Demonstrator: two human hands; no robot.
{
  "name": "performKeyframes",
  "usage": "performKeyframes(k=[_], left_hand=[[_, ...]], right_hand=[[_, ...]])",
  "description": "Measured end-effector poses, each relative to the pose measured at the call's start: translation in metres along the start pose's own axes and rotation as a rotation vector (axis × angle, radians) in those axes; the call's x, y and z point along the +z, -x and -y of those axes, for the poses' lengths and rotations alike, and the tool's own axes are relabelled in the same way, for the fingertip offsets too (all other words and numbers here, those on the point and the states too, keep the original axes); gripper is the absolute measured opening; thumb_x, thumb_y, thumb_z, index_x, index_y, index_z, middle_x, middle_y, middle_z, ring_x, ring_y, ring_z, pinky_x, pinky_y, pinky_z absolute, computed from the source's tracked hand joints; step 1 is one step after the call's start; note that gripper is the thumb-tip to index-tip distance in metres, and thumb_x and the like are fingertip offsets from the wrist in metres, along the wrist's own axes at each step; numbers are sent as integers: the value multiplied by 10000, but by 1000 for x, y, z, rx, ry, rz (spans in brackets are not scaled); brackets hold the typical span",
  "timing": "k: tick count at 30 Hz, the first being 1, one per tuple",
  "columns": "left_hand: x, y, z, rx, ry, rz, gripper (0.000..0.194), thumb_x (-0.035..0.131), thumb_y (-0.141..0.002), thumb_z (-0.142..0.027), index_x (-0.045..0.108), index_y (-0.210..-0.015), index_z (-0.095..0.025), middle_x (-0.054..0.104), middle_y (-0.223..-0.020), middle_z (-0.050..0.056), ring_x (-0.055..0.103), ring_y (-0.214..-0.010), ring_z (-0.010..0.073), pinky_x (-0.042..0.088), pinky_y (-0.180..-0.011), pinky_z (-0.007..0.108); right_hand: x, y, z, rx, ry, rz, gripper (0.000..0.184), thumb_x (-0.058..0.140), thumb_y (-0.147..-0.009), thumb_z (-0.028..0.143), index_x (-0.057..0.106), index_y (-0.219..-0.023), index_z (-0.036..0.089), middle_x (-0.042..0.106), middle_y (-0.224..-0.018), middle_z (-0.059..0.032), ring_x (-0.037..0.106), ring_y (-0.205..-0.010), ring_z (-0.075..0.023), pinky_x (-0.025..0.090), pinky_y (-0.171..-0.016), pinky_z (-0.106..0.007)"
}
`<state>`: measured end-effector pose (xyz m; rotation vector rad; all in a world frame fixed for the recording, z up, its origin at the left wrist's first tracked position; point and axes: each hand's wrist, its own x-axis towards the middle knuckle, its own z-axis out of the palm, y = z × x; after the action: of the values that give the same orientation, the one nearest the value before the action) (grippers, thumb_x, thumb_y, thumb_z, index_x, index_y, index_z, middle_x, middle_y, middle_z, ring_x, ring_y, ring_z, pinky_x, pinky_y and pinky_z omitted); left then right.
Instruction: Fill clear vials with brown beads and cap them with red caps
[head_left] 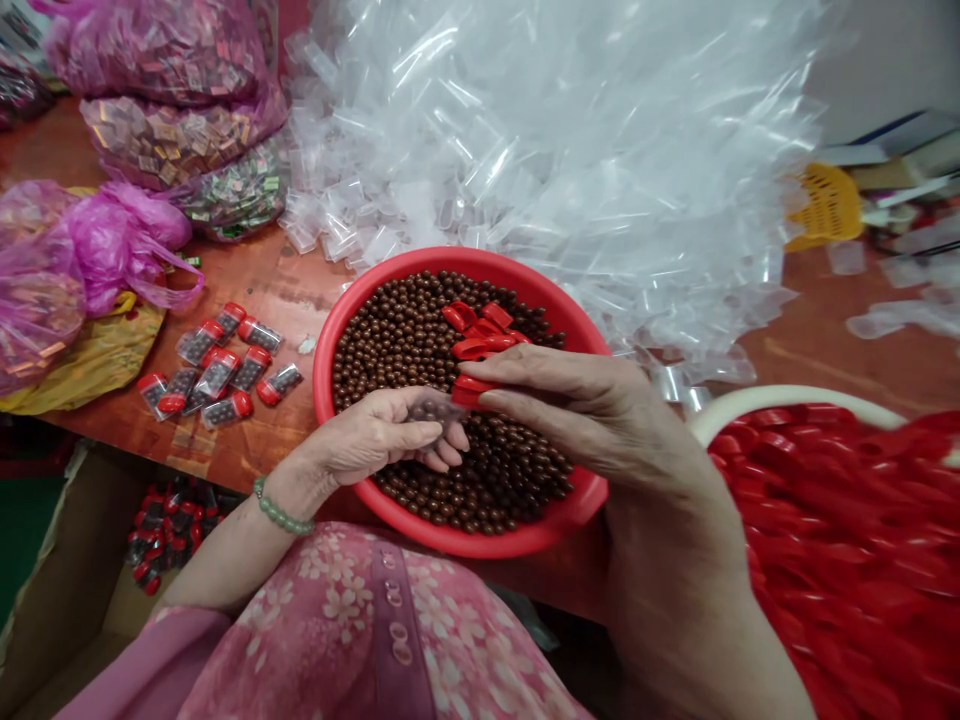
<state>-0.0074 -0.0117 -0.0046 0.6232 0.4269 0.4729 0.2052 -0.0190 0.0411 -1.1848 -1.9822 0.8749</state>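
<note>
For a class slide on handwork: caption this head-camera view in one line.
Left hand holds a clear tube, right hand a red cap.

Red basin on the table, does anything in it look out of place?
Yes, a small cluster of red caps lies on top of the brown balls in the red basin. They look odd because the basin otherwise holds only balls, while a big heap of red caps fills a separate white-rimmed container.
</note>
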Motion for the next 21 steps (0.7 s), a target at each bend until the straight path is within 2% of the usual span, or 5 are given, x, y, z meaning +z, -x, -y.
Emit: performKeyframes(k=[6, 11, 14, 17, 21], left_hand=[[0, 0, 0, 14, 29, -16, 414, 793, -732, -348, 628, -1035, -118, 671, -880, 50, 655, -757, 114, 500, -711, 238], [-1, -1, -1, 20, 16, -11, 430, 802, -721, -357, 635, -1038, -120, 684, -883, 56, 659, -777, 121, 486, -725, 244], [-1, -1, -1, 19, 17, -22, 433, 805, -716, -358, 641, -1041, -123, 693, -897, 62, 657, -794, 123, 476, -741, 248], [-1, -1, -1, 21, -2, -27, 405, 801, -716, -377, 654, -988, -116, 686, -882, 61, 645, -792, 119, 469, -741, 249], [0, -1, 0, 21, -48, -41, 400, 800, -709, -413, 650, -934, -118, 673, -850, 51, 634, -767, 113, 464, -714, 238]], right_hand=[[-15, 6, -1, 28, 52, 62, 256, 663, -869, 266, 737, -1112, 303, 761, -1027, -20, 714, -927, -193, 581, -781, -275], [-5, 2, 1, 94, 8, -60, 268, 663, -865, 222, 732, -1109, 310, 760, -1020, -1, 708, -913, -165, 567, -821, -269], [3, -1, 3, 72, -6, -111, 259, 658, -870, 224, 733, -1101, 315, 761, -984, 8, 705, -891, -154, 563, -816, -259], [5, -2, 5, 30, 33, -46, 241, 633, -892, 267, 728, -1111, 298, 755, -956, -9, 703, -859, -161, 564, -770, -261], [-4, -2, 9, -21, 123, 71, 242, 608, -905, 302, 729, -1115, 289, 744, -952, -32, 703, -844, -185, 567, -732, -282]])
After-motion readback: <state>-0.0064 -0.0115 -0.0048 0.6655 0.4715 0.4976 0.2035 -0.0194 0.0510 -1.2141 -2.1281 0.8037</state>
